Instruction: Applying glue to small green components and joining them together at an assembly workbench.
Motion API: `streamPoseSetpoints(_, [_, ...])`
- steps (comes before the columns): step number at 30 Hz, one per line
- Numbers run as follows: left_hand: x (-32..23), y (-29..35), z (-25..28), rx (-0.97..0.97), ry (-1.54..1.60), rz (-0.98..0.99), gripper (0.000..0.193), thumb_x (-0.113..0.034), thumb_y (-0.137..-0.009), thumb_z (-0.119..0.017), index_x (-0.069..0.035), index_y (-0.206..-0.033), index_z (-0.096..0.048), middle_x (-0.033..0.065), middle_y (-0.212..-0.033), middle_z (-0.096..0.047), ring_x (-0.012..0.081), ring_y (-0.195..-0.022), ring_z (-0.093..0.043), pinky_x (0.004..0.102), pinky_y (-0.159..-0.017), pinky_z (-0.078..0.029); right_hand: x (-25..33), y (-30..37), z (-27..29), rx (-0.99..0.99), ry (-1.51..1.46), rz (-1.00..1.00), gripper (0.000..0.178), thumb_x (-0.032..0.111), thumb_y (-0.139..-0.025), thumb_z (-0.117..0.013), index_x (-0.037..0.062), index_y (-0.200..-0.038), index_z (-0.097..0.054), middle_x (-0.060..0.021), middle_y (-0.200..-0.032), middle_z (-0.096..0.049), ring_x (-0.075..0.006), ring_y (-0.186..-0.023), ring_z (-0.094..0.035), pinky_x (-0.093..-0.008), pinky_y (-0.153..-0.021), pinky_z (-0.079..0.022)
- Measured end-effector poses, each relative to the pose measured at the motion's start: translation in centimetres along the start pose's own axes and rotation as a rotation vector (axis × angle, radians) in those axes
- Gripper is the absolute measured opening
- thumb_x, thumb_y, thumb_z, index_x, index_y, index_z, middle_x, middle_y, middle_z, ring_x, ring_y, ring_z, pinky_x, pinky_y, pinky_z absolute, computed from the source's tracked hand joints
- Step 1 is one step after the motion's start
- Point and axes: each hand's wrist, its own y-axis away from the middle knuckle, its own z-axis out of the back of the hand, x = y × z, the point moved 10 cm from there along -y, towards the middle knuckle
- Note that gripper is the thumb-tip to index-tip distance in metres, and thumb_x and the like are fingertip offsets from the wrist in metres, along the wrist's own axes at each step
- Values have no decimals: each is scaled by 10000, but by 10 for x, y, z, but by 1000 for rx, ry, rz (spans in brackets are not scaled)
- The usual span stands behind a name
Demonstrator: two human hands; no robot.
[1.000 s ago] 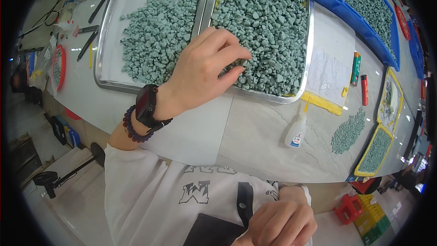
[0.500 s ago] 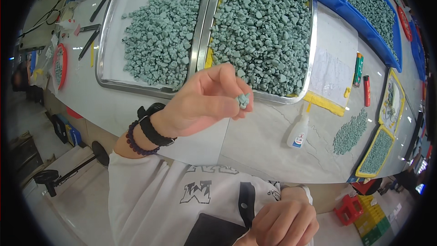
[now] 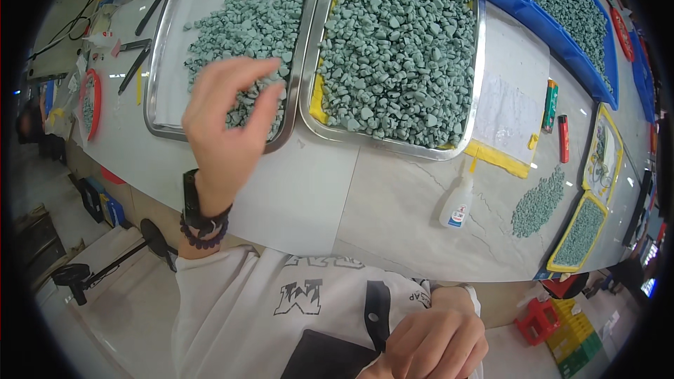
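Note:
My left hand (image 3: 228,116), with a black watch and a dark bead bracelet at its wrist, hovers over the near part of the left metal tray (image 3: 158,128). Its thumb and index finger are apart with no stone between them. Beneath it lies a heap of small grey-green stones (image 3: 246,31) on white lining, partly covered by the hand. Close to my body at the lower edge, my right hand (image 3: 439,344) is curled closed, knuckles up; whatever its fingers may hold is hidden. Beside the left tray stands a fuller metal tray (image 3: 421,149) of similar stones (image 3: 393,49).
A white glue bottle (image 3: 458,203) stands on the table, right of centre. Beyond it are a green tube (image 3: 551,105), a red tube (image 3: 564,139), a loose stone pile (image 3: 539,203) and a yellow-rimmed tray (image 3: 554,268). A blue bin (image 3: 554,35) of stones sits at the far right.
My left hand has moved left from in front of the trays to above the left one. The small stone cluster it pinched is out of its fingers, which have parted. My right hand stays put.

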Motion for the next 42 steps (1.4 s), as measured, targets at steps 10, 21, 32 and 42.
streamPoseSetpoints(10, [-52,-17,-59,184,94,-346,298,4,-678,-708,-45,-966,-649,71,-953,-594,240,-824,-544,322,-687,-456,0,-1,-9,38,-65,-23,232,92,-829,-548,-36,-989,-656,-137,-933,-625,-257,-768,-609,-348,-650,-481])
streamPoseSetpoints(21, [-60,-18,-83,198,146,-378,241,3,-695,-668,-65,-920,-616,49,-869,-588,243,-808,-544,335,-684,-473,9,-9,-4,-61,-98,49,208,57,-826,-511,-75,-877,-664,-147,-827,-621,-253,-626,-597,-327,-523,-461])
streamPoseSetpoints(32, [-73,3,-60,300,288,-220,326,94,-685,-639,-34,-985,-652,92,-885,-543,198,-775,-555,266,-672,-464,0,54,50,-704,-173,-49,326,157,-845,-501,-17,-1121,-514,-98,-855,-559,-242,-781,-558,-329,-623,-424])
streamPoseSetpoints(42, [-89,38,-70,570,1172,245,210,68,-697,-653,9,-895,-691,151,-964,-562,136,-703,-558,218,-597,-440,-7,53,61,-770,-388,40,499,170,-872,-447,-155,-1250,-411,-167,-958,-509,-225,-758,-545,-310,-682,-436])
